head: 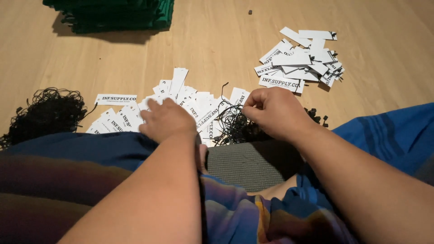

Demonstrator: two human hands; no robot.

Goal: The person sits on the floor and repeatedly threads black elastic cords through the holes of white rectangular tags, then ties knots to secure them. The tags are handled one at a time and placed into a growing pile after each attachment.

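My left hand [166,120] rests palm down on a spread of white paper tags [192,101] with black print, fingers on the tags. My right hand [275,110] pinches at a tangle of thin black strings [233,123] lying on the tags just left of it; its fingertips are closed on a string or tag edge. A second heap of white tags [300,61] with strings attached lies farther away to the right.
A large bundle of black string loops [45,113] lies at the left on the wooden floor [217,40]. A stack of folded green cloth [113,13] sits at the top left. My blue striped garment [90,171] and a grey mat [248,165] fill the foreground.
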